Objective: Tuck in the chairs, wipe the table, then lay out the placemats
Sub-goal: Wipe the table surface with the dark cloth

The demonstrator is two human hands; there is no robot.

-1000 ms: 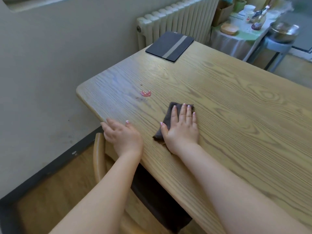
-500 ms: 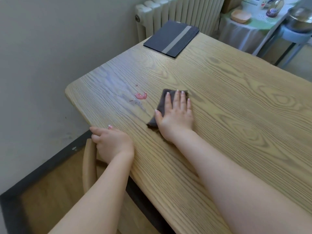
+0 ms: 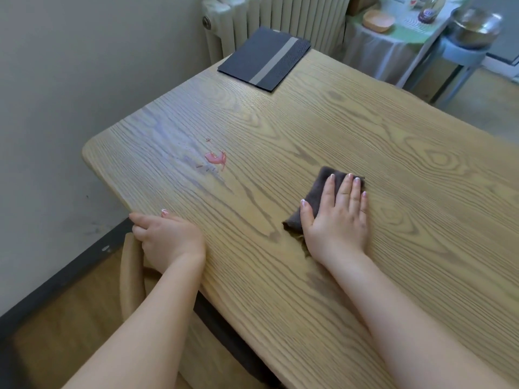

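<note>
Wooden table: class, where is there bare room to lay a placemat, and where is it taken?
The oak-grain wooden table is bare between the stacked dark placemats and the grey cloth under the right hand, and out to the right. Taken: pink spill near the left corner, left hand gripping the near edge.

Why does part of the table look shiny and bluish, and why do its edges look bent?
Head view: light glares pale blue off the table near the pink spill; the wide-angle lens bows the edges; the far bowl is soft.
</note>
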